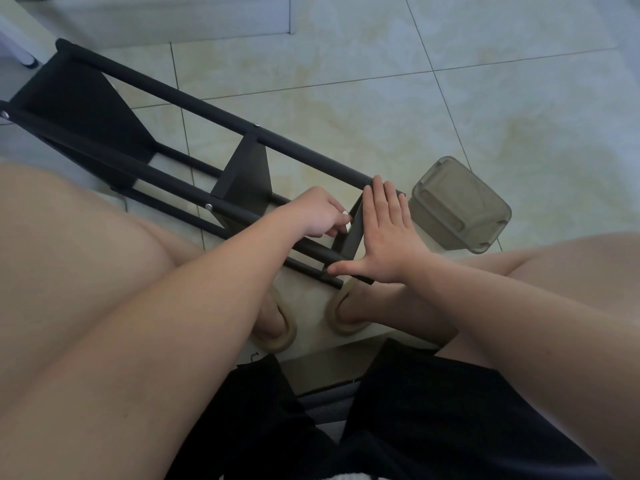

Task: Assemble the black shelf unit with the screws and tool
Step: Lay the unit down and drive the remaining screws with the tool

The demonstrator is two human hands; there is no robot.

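The black shelf unit [194, 147] lies on its side across the tiled floor, its long poles running from the upper left down to my feet. A shelf panel [247, 174] sits fixed mid-frame, with silver screw heads on the poles beside it. At the near end, a black end panel [351, 233] stands between the poles. My right hand [384, 233] lies flat against that panel's outer face, fingers straight and thumb spread along the lower pole. My left hand [320, 213] has its fingers curled at the panel's inner side; what they pinch is hidden.
A translucent grey plastic box [457, 206] with a lid sits on the floor just right of the shelf's near end. My feet in beige slippers [346, 313] are below the poles. A white furniture leg [26, 53] stands at the upper left.
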